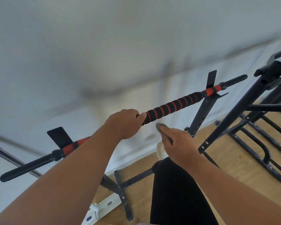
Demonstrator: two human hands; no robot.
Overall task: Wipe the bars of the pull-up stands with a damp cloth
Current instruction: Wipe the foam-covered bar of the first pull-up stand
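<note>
A pull-up bar [172, 106] with black and red foam padding runs diagonally from lower left to upper right, resting on black upright brackets. My left hand [125, 123] grips the bar near its middle, fingers curled over the top. Just below and to the right, my right hand [177, 143] holds a small grey cloth [160, 127], whose edge sticks out past the fingertips. The cloth sits slightly under the bar and does not touch it.
A second black pull-up stand [234, 127] rises at the right, its curved base tubes on the wooden floor [230, 163]. The near stand's base [122, 189] lies below the bar. A white wall is behind. My black trouser leg [177, 192] and white shoe [161, 150] are underneath.
</note>
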